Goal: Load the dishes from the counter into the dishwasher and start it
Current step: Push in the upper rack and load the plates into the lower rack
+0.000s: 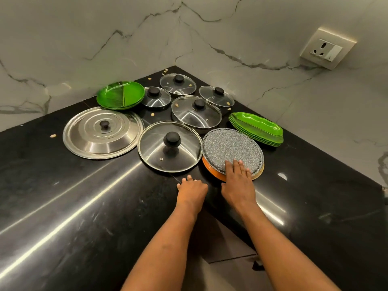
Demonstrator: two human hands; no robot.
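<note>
On the black counter [84,196] in the corner lie several lids and plates. A grey speckled plate [231,148] sits face down on an orange plate [212,171]; my right hand [238,179] rests on its near edge with straight fingers. My left hand [192,191] rests on the counter just in front of a glass lid with a black knob [170,145], fingers loosely curled and holding nothing. A large steel lid [102,132] lies at the left. Round green plates [120,95] and long green leaf plates [257,129] are stacked behind.
Several smaller glass lids [196,111] lie toward the corner, with small bits of food scattered between them. Marble walls close the corner, and a wall socket [327,48] is at the right. The counter's inner corner edge [226,223] runs under my arms.
</note>
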